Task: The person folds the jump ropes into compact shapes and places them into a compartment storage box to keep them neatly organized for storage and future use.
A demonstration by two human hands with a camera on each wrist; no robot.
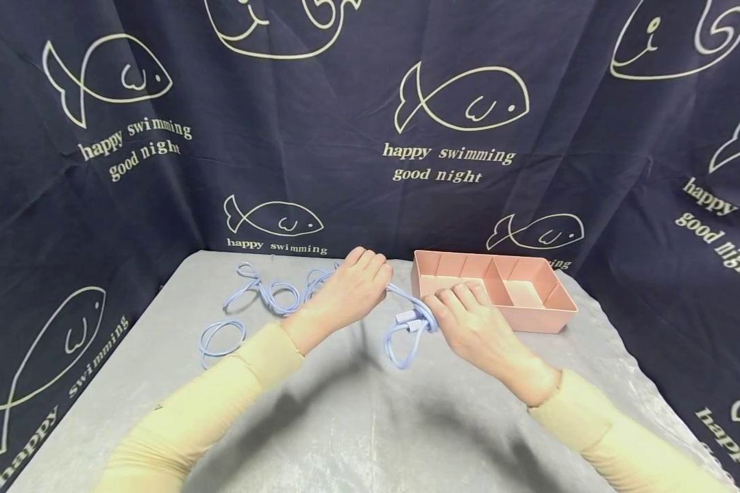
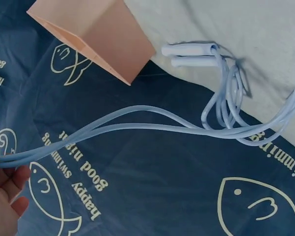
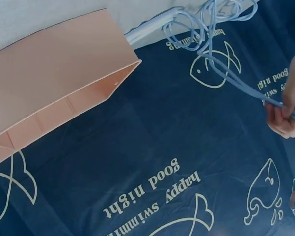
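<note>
Stretched between my two hands is a light-blue jump rope [image 1: 405, 294]. My left hand [image 1: 360, 277], near the back edge of the table, grips one end of this doubled stretch. My right hand [image 1: 469, 318] holds the rope in front of the pink box, beside a wrapped bunch of cord. Below that bunch hang a loop and two short pale-blue end pieces [image 1: 407, 317]. In the left wrist view the doubled cord [image 2: 152, 125] crosses the frame. Fingers hide the gripped parts.
A pink two-compartment box [image 1: 536, 320] stands at the back right. More light-blue cord lies in coils [image 1: 281, 298] and a loop [image 1: 222, 337] at the left of the grey-covered table [image 1: 358, 438]. Pale handles [image 2: 191, 49] lie beside cord. Dark printed curtains [image 1: 345, 137] surround the table.
</note>
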